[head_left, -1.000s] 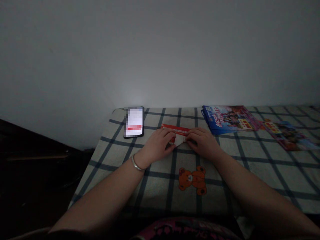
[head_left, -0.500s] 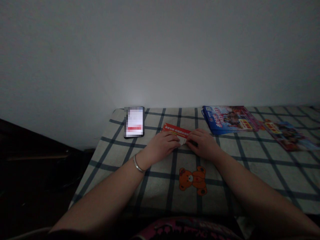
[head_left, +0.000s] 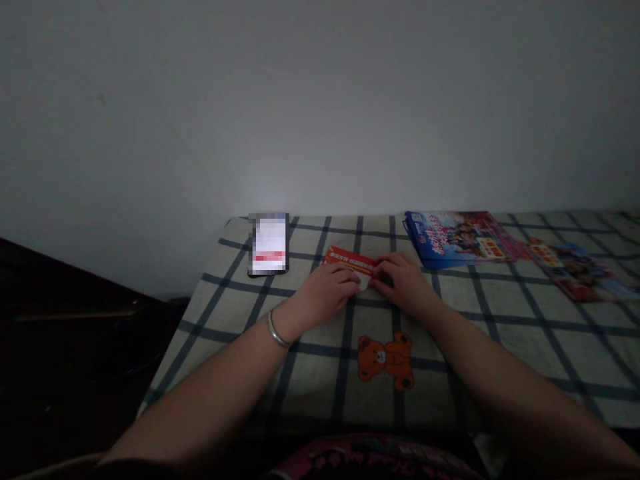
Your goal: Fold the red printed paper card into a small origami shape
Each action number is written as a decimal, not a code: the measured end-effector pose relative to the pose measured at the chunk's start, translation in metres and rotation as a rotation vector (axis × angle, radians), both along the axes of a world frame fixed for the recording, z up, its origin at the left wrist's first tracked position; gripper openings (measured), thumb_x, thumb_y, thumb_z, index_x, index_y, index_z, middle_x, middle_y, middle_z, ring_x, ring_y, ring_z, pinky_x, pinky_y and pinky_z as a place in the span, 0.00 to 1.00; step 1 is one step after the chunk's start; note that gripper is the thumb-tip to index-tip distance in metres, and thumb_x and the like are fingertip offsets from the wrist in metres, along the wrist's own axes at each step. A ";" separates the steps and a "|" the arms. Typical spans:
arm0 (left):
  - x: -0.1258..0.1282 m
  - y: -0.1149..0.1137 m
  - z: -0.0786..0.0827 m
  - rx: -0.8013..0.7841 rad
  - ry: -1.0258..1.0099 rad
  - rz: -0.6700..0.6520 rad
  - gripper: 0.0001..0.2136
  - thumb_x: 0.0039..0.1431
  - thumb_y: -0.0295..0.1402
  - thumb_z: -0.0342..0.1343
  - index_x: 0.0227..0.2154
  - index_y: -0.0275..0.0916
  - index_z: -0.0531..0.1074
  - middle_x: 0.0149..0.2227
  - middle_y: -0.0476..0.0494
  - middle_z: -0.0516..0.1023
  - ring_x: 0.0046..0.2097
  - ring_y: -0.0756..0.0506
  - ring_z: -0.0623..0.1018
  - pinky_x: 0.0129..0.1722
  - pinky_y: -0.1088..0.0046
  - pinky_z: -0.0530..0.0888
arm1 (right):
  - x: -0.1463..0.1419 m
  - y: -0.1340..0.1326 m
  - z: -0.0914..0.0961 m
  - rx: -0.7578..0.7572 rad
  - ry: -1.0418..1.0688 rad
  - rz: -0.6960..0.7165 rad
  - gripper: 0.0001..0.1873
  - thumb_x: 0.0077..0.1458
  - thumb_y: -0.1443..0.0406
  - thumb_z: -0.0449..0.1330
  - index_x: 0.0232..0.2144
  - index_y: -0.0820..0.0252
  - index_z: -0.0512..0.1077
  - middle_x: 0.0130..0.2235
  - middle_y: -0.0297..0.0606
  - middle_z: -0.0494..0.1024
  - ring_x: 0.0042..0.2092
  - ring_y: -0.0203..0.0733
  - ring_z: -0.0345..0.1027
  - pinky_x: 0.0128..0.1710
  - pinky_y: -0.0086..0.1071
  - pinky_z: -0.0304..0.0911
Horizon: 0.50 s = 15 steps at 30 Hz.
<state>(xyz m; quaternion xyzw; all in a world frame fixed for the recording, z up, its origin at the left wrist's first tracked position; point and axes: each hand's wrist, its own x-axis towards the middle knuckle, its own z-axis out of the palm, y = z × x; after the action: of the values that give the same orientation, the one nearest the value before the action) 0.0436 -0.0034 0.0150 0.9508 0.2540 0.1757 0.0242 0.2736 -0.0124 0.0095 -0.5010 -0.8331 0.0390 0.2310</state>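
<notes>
Checked tablecloth (head_left: 310, 373), hands (head_left: 325, 293) pinching red paper (head_left: 350, 259) (dim)

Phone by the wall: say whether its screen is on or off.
On: the phone glows white, its light spilling onto the wall behind.

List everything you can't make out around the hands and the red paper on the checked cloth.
All in the head view:
- red paper: its near part is hidden under the left hand and right hand, so it is unclear whether they pinch it or only press on it.
- Its print: too small and dim to read.
- phone: the screen is blurred out.
- pink leaflet: the dim light hides its details.
</notes>
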 end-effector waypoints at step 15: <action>0.002 -0.003 0.002 -0.049 0.016 0.025 0.04 0.60 0.29 0.55 0.38 0.40 0.73 0.44 0.44 0.75 0.49 0.43 0.71 0.52 0.60 0.69 | -0.007 -0.004 0.008 -0.002 -0.050 -0.119 0.05 0.55 0.62 0.63 0.29 0.55 0.74 0.46 0.37 0.78 0.48 0.49 0.67 0.53 0.48 0.56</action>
<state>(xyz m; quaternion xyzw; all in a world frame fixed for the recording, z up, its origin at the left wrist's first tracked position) 0.0452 -0.0067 0.0174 0.9480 0.2702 0.1623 0.0434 0.2665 -0.0163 0.0171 -0.5506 -0.8074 0.0135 0.2114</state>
